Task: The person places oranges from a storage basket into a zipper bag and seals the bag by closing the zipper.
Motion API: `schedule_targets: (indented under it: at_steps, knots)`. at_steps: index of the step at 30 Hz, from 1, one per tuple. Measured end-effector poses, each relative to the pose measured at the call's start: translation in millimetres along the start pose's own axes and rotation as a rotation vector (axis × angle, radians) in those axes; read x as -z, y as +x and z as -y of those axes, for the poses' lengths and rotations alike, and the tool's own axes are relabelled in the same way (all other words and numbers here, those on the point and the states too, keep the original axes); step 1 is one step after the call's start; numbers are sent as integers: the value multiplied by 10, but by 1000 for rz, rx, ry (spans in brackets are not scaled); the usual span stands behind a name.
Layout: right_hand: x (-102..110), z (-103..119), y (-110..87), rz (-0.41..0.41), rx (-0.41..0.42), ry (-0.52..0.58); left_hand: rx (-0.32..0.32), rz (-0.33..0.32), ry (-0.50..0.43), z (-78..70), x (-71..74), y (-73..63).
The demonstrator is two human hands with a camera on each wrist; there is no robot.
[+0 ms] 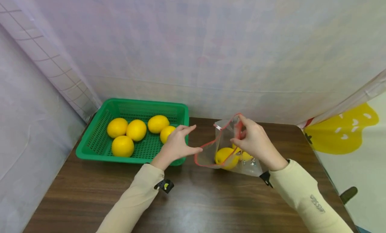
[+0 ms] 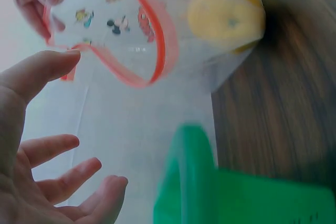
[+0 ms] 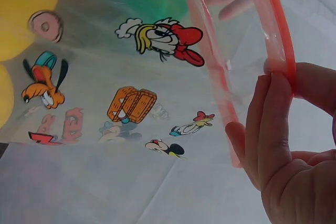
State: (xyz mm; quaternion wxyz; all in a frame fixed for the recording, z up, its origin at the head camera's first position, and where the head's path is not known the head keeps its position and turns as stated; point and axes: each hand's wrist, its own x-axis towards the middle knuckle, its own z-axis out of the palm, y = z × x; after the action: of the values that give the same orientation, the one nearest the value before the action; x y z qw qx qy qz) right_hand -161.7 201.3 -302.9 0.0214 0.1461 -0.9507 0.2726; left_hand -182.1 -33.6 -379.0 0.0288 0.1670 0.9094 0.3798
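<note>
My right hand point(image 1: 256, 142) pinches the red rim of a clear zip bag point(image 3: 131, 66) printed with cartoon figures. The bag's mouth gapes toward the left, and yellow lemons point(image 1: 227, 158) lie in its lower part. My left hand point(image 1: 176, 144) is spread between the bag and a green basket point(image 1: 132, 160), thumb and fingers apart and holding nothing. Its thumb tip point(image 2: 72, 56) is close to the bag's red edge; whether they touch I cannot tell. Several more lemons point(image 1: 122, 146) sit in the basket, one partly hidden behind the left hand.
Basket and bag stand on a dark wooden table point(image 1: 187, 206), near its back edge. Behind hangs a pale checked curtain point(image 1: 205, 59). At the right is a white surface with a yellow printed shape point(image 1: 340, 132).
</note>
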Motion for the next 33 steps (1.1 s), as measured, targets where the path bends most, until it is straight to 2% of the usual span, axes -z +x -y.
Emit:
schedule_targets:
  at_steps: [5, 9, 19, 26, 33]
  knots:
    - [34, -25, -8, -6, -1, 17, 35, -24, 65, 135, 141, -19]
    - [43, -31, -6, -11, 4, 22, 58, -32, 77, 273, 241, -51]
    - [25, -46, -1, -19, 17, 18, 98, -79, 93, 601, 454, -223]
    - [25, -55, -2, -17, 18, 23, 128, -131, 182, 854, 577, -313]
    - [20, -69, -9, -16, 22, 13, 208, -157, 213, 1121, 718, -397]
